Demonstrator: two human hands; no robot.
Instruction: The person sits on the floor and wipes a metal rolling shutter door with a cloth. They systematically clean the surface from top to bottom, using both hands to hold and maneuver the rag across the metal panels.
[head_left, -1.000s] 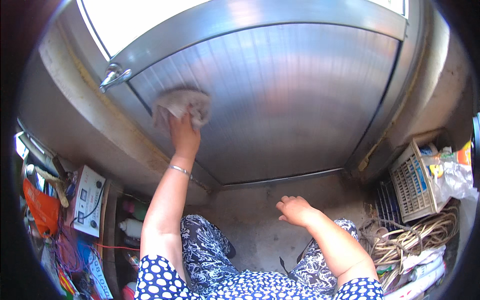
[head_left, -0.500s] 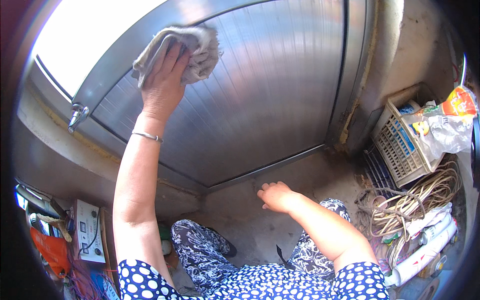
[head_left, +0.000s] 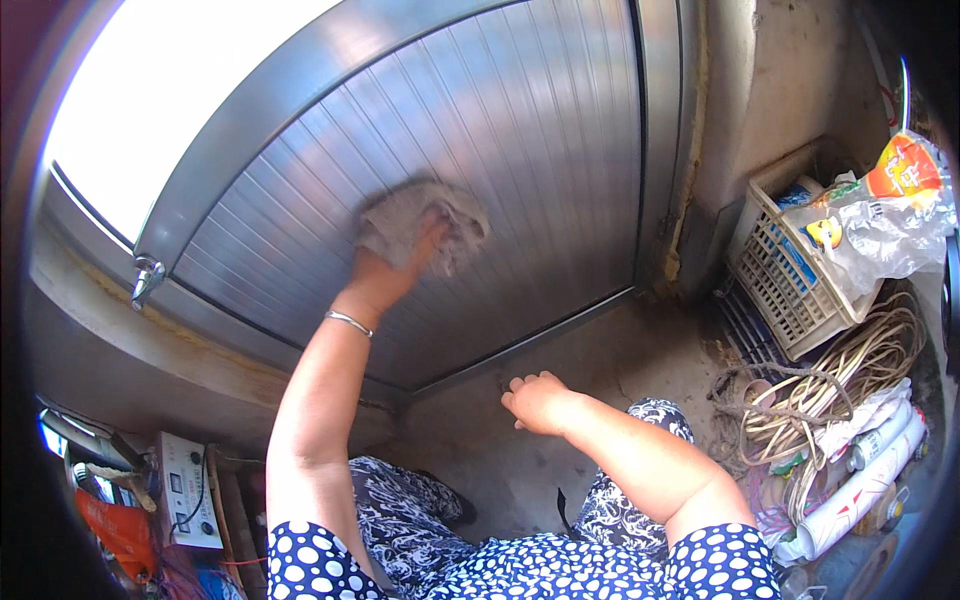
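Observation:
My left hand (head_left: 398, 268) presses a crumpled beige cloth (head_left: 415, 215) against the ribbed metal door (head_left: 540, 130), around the middle of its panel. The fingers lie over the cloth and are a little blurred. A bracelet (head_left: 349, 322) circles that wrist. My right hand (head_left: 541, 403) hangs above the floor, apart from the door, with its fingers curled in and nothing showing in them. At the door's left edge is a metal handle (head_left: 148, 280).
On the right stands a cream plastic crate (head_left: 785, 285) with a plastic bag (head_left: 880, 235) over it. Below lie coiled cable (head_left: 800, 400) and a white tube-shaped container (head_left: 862, 490). At lower left are a white control box (head_left: 190, 490) and an orange item (head_left: 115, 530).
My left hand has swept the cloth down and to the right, from the upper part of the door to mid-panel. My right hand stays nearly where it was, fingers curled.

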